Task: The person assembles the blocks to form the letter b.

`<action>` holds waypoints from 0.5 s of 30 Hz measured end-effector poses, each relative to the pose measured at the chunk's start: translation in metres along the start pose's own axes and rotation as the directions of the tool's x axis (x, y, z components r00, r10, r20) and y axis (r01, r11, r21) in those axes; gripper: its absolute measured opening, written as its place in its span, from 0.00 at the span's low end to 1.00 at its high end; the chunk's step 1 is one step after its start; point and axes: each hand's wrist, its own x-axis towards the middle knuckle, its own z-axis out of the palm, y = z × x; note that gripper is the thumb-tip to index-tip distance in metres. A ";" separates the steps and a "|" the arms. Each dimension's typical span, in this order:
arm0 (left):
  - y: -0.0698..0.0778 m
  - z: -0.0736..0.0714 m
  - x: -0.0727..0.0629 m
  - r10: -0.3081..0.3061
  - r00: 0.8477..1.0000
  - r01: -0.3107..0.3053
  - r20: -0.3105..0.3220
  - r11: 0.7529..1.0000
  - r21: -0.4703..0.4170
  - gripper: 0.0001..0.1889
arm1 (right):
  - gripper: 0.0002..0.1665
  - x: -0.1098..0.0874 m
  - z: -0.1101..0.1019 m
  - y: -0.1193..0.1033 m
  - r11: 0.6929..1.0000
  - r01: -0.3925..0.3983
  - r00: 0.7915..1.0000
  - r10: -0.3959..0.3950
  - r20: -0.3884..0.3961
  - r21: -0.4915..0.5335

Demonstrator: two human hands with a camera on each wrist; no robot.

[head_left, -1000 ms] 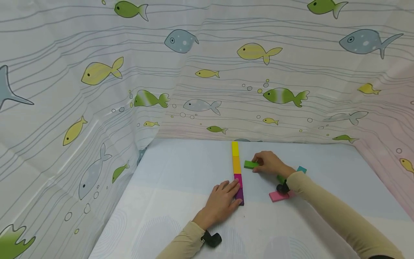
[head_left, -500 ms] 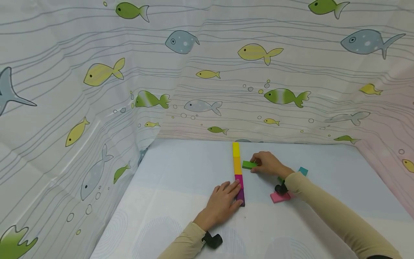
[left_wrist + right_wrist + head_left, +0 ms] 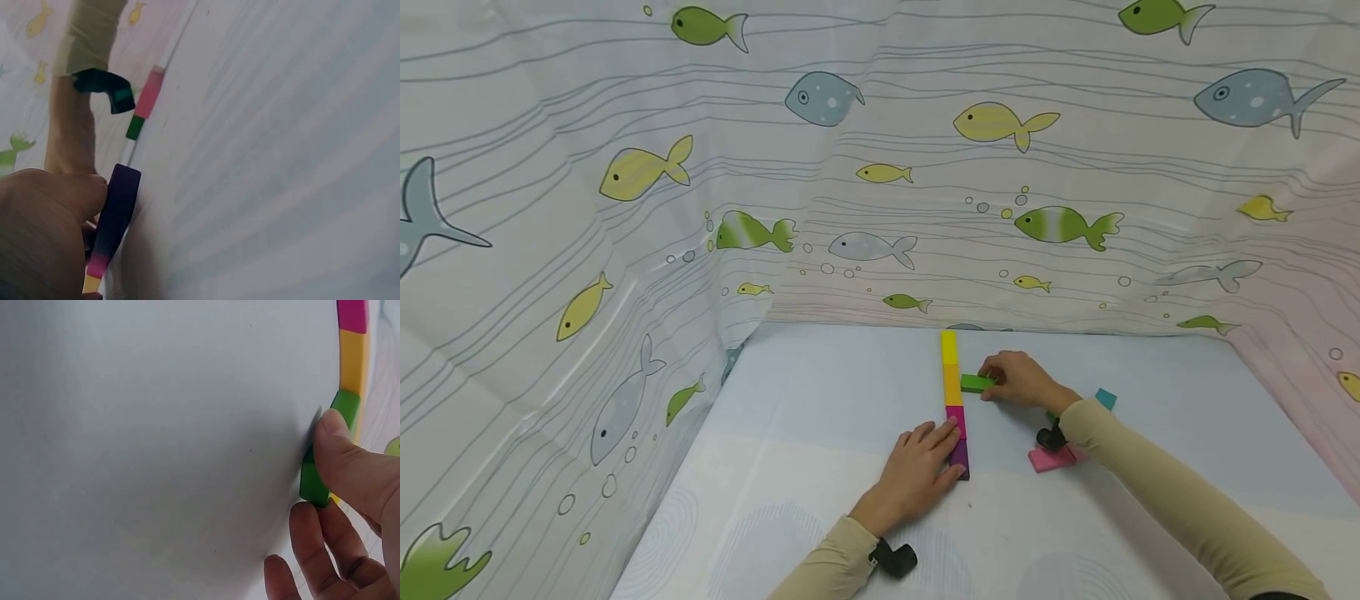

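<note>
A straight row of rectangular blocks runs away from me on the table: purple block [image 3: 959, 458], magenta block [image 3: 956, 423], orange block [image 3: 952, 384], yellow block [image 3: 950, 347]. My left hand [image 3: 912, 475] rests its outstretched fingers on the magenta and purple ones; in the left wrist view its thumb [image 3: 81, 194] lies against the purple block's side. My right hand [image 3: 1018, 379] pinches a green block [image 3: 976, 383] between thumb and fingers. The green block's end meets the orange block's right side, crosswise to the row. In the right wrist view the thumb covers the green block's middle.
Right of the row lie a pink block [image 3: 1048, 459], another green block [image 3: 134, 127] and a teal block [image 3: 1106, 399], partly behind the right wrist. A fish-patterned sheet [image 3: 880, 200] walls the table at the back and both sides.
My right hand has slid the green block a short way left, closing the gap to the orange block. The left hand stays on the row.
</note>
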 end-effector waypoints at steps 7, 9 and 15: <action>0.000 0.001 -0.001 -0.004 1.000 0.004 0.002 1.000 -0.003 0.30 | 0.20 0.000 0.001 -0.001 1.000 -0.008 1.000 0.008 -0.003 -0.015; 0.000 0.001 -0.001 -0.003 1.000 0.003 0.001 1.000 -0.003 0.30 | 0.20 0.001 0.001 -0.002 1.000 -0.009 1.000 0.009 0.001 -0.021; -0.002 0.003 -0.002 0.010 1.000 -0.010 -0.014 1.000 0.006 0.30 | 0.19 0.002 0.001 -0.003 1.000 -0.016 1.000 0.016 0.004 -0.023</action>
